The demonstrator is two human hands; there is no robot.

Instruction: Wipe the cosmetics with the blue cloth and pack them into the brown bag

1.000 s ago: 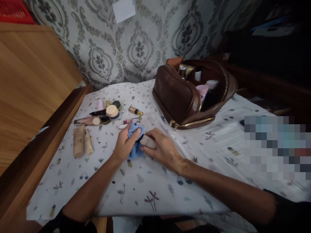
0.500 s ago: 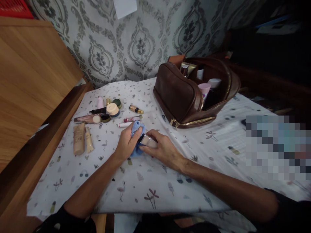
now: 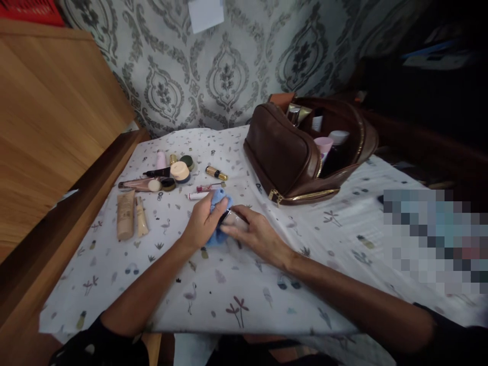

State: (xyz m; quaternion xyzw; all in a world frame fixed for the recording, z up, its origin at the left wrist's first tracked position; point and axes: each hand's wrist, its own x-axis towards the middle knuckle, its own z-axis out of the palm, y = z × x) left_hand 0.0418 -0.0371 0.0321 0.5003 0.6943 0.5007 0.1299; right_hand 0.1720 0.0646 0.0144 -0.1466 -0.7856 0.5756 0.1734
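My left hand (image 3: 201, 221) is closed around a blue cloth (image 3: 218, 238), which wraps the dark end of a small bottle. My right hand (image 3: 261, 234) grips the clear, pale body of that cosmetic bottle (image 3: 235, 221) from the right, fingers above and thumb below. Both hands are together over the front middle of the table. Just beyond the cloth lie a white slim tube (image 3: 197, 195) and a pink lip gloss tube (image 3: 209, 187). A black and gold lipstick-like tube (image 3: 216, 173) rests farther back.
An open brown leather bag (image 3: 282, 152) holding several bottles and tubes stands at the back right. Cosmetics, including a beige tube (image 3: 125, 216), a small cream tube (image 3: 141, 217) and a round jar (image 3: 180, 172), lie on the left. A wooden panel (image 3: 57, 101) borders the left side.
My right hand and the bottle have shifted and turned slightly against the cloth. The whole view has moved a little. Both hands keep their hold.
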